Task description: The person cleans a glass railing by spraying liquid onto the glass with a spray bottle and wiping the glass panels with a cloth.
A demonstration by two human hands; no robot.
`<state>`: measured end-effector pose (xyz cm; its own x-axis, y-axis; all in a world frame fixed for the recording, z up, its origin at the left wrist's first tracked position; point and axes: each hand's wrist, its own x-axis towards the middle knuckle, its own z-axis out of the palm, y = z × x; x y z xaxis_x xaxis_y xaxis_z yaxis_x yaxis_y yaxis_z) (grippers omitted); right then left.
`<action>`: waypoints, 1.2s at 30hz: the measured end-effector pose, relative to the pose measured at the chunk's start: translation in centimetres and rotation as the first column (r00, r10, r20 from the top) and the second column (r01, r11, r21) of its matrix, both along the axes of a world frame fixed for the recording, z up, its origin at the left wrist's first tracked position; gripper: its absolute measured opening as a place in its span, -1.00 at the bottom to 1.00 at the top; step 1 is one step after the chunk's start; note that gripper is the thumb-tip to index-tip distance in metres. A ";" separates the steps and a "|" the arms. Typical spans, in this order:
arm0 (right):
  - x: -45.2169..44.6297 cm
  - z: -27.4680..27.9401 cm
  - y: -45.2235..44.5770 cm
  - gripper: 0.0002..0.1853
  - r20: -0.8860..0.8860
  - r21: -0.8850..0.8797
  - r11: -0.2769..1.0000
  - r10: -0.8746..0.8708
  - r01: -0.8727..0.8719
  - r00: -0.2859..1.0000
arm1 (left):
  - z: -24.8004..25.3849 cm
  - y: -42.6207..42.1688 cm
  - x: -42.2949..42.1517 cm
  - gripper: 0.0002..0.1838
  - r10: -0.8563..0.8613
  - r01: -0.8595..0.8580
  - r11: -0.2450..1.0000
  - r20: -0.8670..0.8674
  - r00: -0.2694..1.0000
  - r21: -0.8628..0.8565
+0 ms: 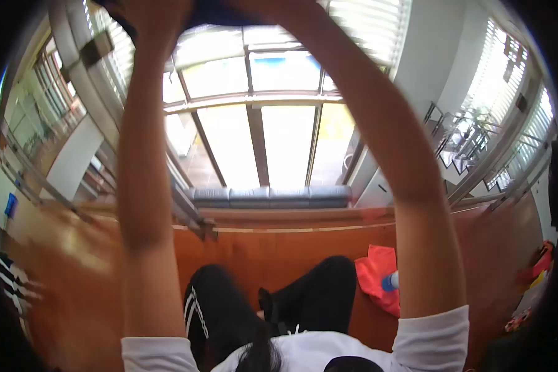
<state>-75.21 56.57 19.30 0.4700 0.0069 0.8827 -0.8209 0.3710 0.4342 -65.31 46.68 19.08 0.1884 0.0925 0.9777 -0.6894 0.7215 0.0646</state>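
Observation:
Both my arms are raised, and the hands reach the top edge of the head view. Dark blue cloth [226, 13] spans the gap between them, its upper part out of frame. My left hand [158, 15] is closed on the cloth's left side, its fingers blurred. At the other end, my right hand [282, 7] holds the cloth too, though its fingers are mostly cut off. Below, my legs in black trousers [214, 310] with white stripes are bent on the wooden floor.
Beside my right knee lies a red-orange cloth or bag [375, 276] with a blue-capped bottle [390, 282]. Ahead, a wooden ledge [291, 218] fronts a black padded seat [273, 197] and tall windows [285, 142]. Metal railings [508, 149] stand right. Striped fabric [9, 279] lies far left.

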 end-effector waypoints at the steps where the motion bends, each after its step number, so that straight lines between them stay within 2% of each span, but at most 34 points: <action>1: -0.6 -2.1 1.0 -0.53 -0.085 -0.096 0.995 0.019 -0.027 0.996 | -2.3 1.1 -1.3 -0.46 -0.059 0.055 0.995 -0.041 0.997 -0.078; 2: -3.3 -4.7 1.7 -0.53 0.079 0.296 0.944 0.130 -0.148 0.988 | -4.9 1.0 -2.7 -0.43 -0.147 0.149 0.985 0.032 0.989 -0.082; 3: -5.2 -5.7 4.1 -0.52 -0.081 0.314 0.949 0.051 -0.024 0.995 | -7.1 4.4 -4.6 -0.45 -0.112 0.113 0.992 0.019 0.994 -0.055; 5: -7.6 -6.6 10.0 -0.49 0.165 0.364 0.920 0.090 -0.146 0.982 | -8.1 9.0 -7.5 -0.48 -0.221 0.233 0.966 0.120 0.968 -0.107; 7: -12.3 -5.5 15.5 -0.50 0.161 0.225 0.966 0.088 -0.123 0.983 | -6.0 13.2 -10.0 -0.44 -0.321 0.360 0.923 0.240 0.916 -0.139; 9: -18.6 -3.9 21.9 -0.51 0.094 0.004 0.999 -0.037 0.037 0.995 | -4.1 16.6 -12.6 -0.36 -0.400 0.467 0.874 0.349 0.847 -0.133; 11: -23.7 -3.3 27.3 -0.55 0.233 -0.191 0.912 -0.317 0.363 0.919 | -3.0 18.8 -15.4 -0.37 -0.372 0.504 0.841 0.468 0.802 -0.196; 12: -25.1 -2.9 27.6 -0.55 0.217 -0.196 0.906 -0.333 0.375 0.918 | -2.8 19.8 -16.3 -0.34 -0.361 0.491 0.848 0.460 0.811 -0.199; 13: -25.9 -2.2 27.6 -0.56 0.285 -0.188 0.822 -0.479 0.538 0.830 | -2.5 20.5 -16.6 -0.31 -0.351 0.478 0.855 0.455 0.819 -0.202; 15: -27.4 0.5 27.8 -0.58 0.266 -0.028 0.780 -0.597 0.626 0.756 | -1.5 19.7 -16.9 -0.27 -0.528 0.628 0.758 0.402 0.748 -0.175; 16: -25.1 2.3 26.2 -0.59 0.192 0.128 0.821 -0.571 0.557 0.798 | -0.7 18.8 -16.3 -0.22 -0.549 0.640 0.748 0.377 0.746 -0.175; 17: -21.8 4.3 24.0 -0.60 0.417 0.325 0.879 -0.464 0.349 0.781 | -0.1 17.2 -15.6 -0.21 -0.601 0.672 0.718 0.326 0.730 -0.181; 18: -18.5 6.3 21.8 -0.58 0.647 0.405 0.905 -0.383 0.128 0.660 | 1.1 17.5 -12.6 -0.32 -0.585 0.655 0.753 0.396 0.708 -0.060; 19: -14.3 7.1 19.9 -0.59 0.432 0.475 0.825 -0.521 0.306 0.736 | 2.4 17.8 -9.4 -0.40 -0.568 0.617 0.785 0.465 0.679 0.058; 20: -14.8 7.1 21.4 -0.59 0.455 0.470 0.827 -0.526 0.308 0.718 | 5.0 18.9 -7.5 -0.37 -0.684 0.579 0.729 0.419 0.597 0.365; 21: -15.5 6.9 22.6 -0.59 0.444 0.445 0.835 -0.519 0.322 0.730 | 6.6 19.1 -7.3 -0.34 -0.776 0.478 0.605 0.338 0.533 0.636; 23: -17.3 7.0 24.1 -0.58 0.396 0.401 0.847 -0.504 0.349 0.767 | 9.3 15.7 -9.6 -0.36 -0.705 0.456 0.709 0.549 0.448 0.538; 24: -18.4 7.3 24.5 -0.57 0.368 0.378 0.854 -0.493 0.358 0.788 | 9.8 17.0 -10.2 -0.33 -0.625 0.302 0.772 0.583 0.519 0.559; 25: -23.6 7.6 26.4 -0.57 0.061 0.279 0.735 -0.655 0.617 0.753 | 9.8 18.4 -11.1 -0.31 -0.597 0.312 0.802 0.647 0.475 0.510; 26: -25.8 5.8 28.6 -0.64 0.083 0.054 0.924 -0.382 0.378 0.921 | 9.5 20.2 -12.2 -0.29 -0.563 0.327 0.826 0.705 0.431 0.460; 27: -24.8 5.4 30.4 -0.69 0.270 0.195 0.730 -0.682 0.655 0.680 | 9.1 22.4 -14.2 -0.32 -0.444 0.301 0.893 0.758 0.477 0.335; 28: -27.0 3.8 32.5 -0.69 0.091 -0.002 0.919 -0.392 0.394 0.915 | 8.2 24.5 -16.7 -0.34 -0.317 0.269 0.942 0.796 0.516 0.200; 29: -29.3 2.1 34.3 -0.65 0.221 -0.096 0.918 -0.356 0.384 0.908 | 6.7 26.1 -18.8 -0.34 -0.315 0.269 0.942 0.799 0.512 0.200; 30: -29.3 0.7 34.3 -0.57 0.259 -0.136 0.931 -0.297 0.339 0.919 | 4.8 27.4 -21.1 -0.35 -0.273 0.401 0.916 0.677 0.684 -0.035; 31: -29.5 -0.6 34.4 -0.46 0.294 -0.174 0.939 -0.240 0.298 0.925 | 2.6 28.4 -23.5 -0.35 -0.278 0.462 0.840 0.507 0.816 -0.283; 32: -31.6 -3.4 33.8 -0.48 0.176 -0.214 0.918 -0.299 0.333 0.938 | 0.3 29.1 -25.6 -0.36 -0.325 0.444 0.731 0.308 0.894 -0.518; 33: -33.8 -6.6 33.3 -0.51 0.062 -0.258 0.897 -0.356 0.360 0.932 | -2.4 29.3 -27.2 -0.28 -0.156 0.375 0.833 0.477 0.865 -0.407; 35: -27.2 -14.1 30.0 -0.55 0.282 -0.254 0.953 -0.089 0.164 0.955 | -9.3 29.9 -25.6 -0.43 -0.366 0.580 0.779 0.580 0.728 -0.237; 36: -26.0 -19.1 29.0 -0.54 0.433 -0.268 0.947 -0.044 0.175 0.900 | -13.3 29.5 -24.6 -0.41 -0.367 0.580 0.802 0.650 0.665 -0.140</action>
